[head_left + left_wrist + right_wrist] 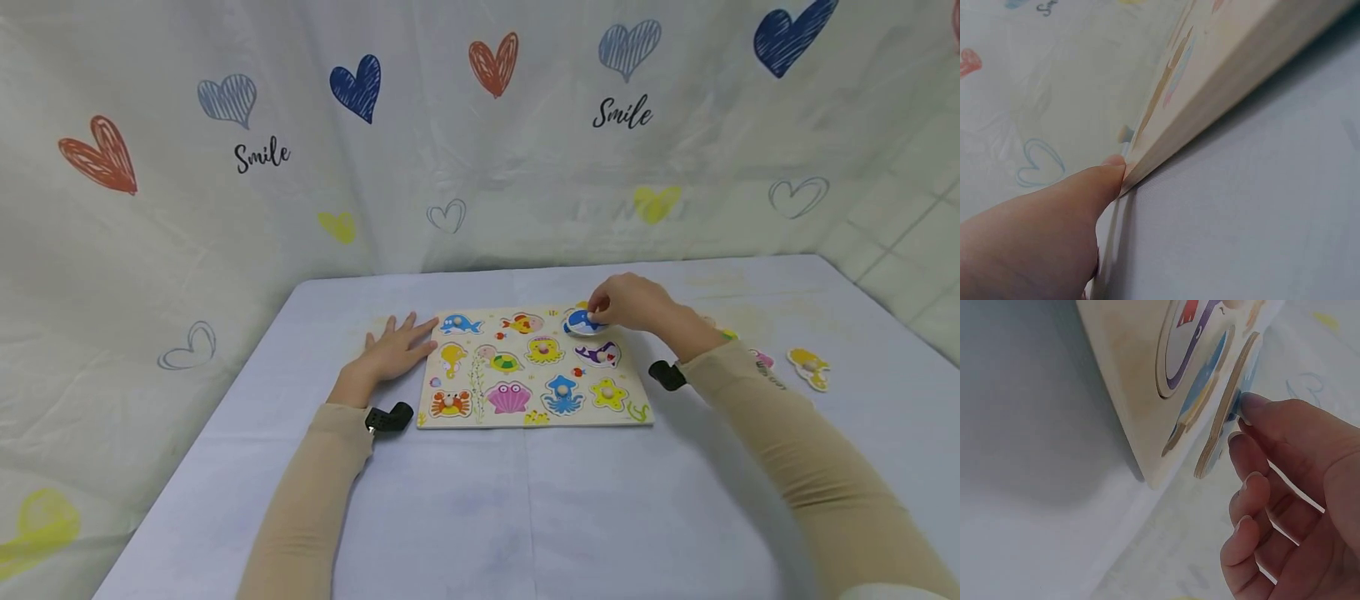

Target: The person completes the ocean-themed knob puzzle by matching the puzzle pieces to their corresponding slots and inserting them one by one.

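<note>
Pale tablecloth [450, 517]; blue piece [577, 322] pinched in right fingers [1249, 455], above puzzle board [628, 387]; left fingers [421, 331] spread, touching edge.

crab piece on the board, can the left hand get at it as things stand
Probably yes: the left hand rests by the same side of the board, and nothing covers the crab piece.
</note>
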A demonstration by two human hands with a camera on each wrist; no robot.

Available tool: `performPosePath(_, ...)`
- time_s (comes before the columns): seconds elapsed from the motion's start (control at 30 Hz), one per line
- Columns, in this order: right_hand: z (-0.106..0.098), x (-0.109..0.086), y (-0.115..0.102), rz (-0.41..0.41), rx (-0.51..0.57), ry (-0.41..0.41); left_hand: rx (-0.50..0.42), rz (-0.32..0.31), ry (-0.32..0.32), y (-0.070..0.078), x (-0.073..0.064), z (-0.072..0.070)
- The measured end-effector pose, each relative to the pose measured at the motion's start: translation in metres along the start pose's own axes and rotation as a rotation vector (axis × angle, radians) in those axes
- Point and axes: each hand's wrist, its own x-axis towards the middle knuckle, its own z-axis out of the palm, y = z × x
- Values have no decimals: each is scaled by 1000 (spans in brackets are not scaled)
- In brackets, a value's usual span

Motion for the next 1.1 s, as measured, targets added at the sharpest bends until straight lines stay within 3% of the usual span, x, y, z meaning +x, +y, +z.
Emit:
performPosePath(0.7, 7, 16, -6, 18, -22, -58, 0, -4, 2, -2, 1, 1)
performPosePath(1.1, 5, 14, -6, 19, -20, -81, -1, -3, -2, 0, -1, 0)
